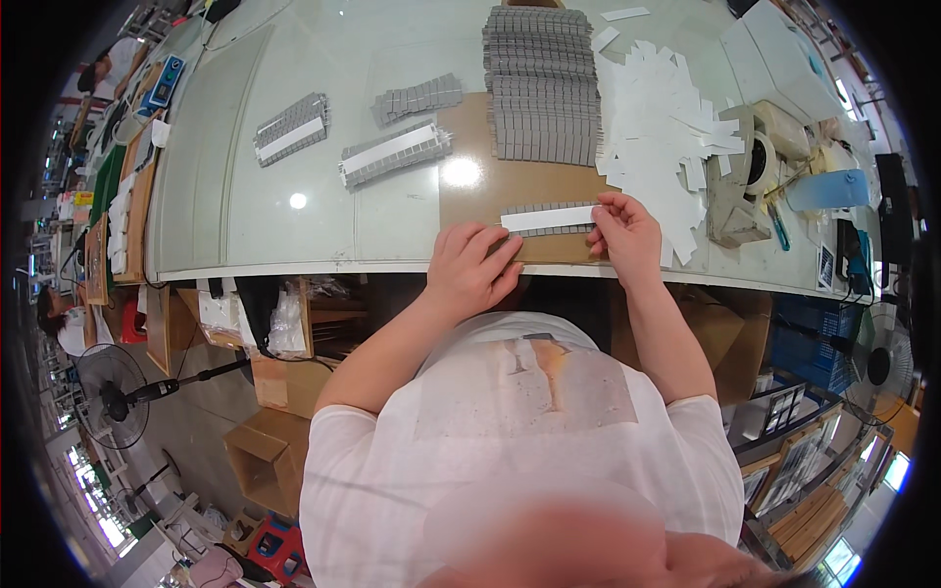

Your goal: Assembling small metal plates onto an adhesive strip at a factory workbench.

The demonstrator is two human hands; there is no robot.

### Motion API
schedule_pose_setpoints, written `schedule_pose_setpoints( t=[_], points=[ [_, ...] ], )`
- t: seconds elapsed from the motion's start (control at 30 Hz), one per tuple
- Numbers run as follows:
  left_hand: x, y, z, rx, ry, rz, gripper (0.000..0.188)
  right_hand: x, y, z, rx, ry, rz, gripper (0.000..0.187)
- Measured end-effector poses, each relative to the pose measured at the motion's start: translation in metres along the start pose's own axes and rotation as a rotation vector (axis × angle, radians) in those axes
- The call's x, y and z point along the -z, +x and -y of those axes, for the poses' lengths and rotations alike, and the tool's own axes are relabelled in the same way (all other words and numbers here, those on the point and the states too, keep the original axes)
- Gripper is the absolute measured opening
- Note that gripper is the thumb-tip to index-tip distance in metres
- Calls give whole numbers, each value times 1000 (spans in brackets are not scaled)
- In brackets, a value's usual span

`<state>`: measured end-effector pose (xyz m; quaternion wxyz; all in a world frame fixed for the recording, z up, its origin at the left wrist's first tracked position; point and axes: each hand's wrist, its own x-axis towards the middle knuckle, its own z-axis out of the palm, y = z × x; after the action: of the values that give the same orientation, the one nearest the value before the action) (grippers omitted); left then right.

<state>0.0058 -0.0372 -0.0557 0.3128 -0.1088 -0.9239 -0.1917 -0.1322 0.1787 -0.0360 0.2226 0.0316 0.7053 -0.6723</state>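
A white paper strip [549,219] lies along a short row of small grey segmented pieces [555,233], on a brown board near the table's front edge. My right hand [627,235] pinches the right end of the strip between thumb and fingers. At the left end, my left hand [470,263] has its fingers bent and pressed against the grey row. Beyond the hands stands a large stack of grey segmented strips [543,93]. To its right spreads a loose pile of white paper strips [652,137].
Small grey bundles [397,154] lie on the left, some with a white strip on top. A tape dispenser [740,186], a blue bottle [828,190] and a white box [781,59] stand at the right. A fan [113,397] is at the lower left.
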Motion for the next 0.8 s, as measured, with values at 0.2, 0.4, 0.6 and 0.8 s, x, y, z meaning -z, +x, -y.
schedule_pose_setpoints(
  t=[0.2, 0.4, 0.6, 0.8],
  points=[
    [0, -1, 2, -5, 10, -3, 33, 18, -16, -24, 425, -397, -120, 22],
    [-5, -12, 7, -4, -60, -80, 32, -13, -32, -15, 1068, -889, 73, 32],
    [-4, -8, 5, 12, -49, -92, 29, -39, -37, -23, 1097, -1086, 176, 35],
    [-5, -10, 7, 17, -61, -103, 29, -39, -35, -23, 1098, -1102, 160, 33]
  ],
)
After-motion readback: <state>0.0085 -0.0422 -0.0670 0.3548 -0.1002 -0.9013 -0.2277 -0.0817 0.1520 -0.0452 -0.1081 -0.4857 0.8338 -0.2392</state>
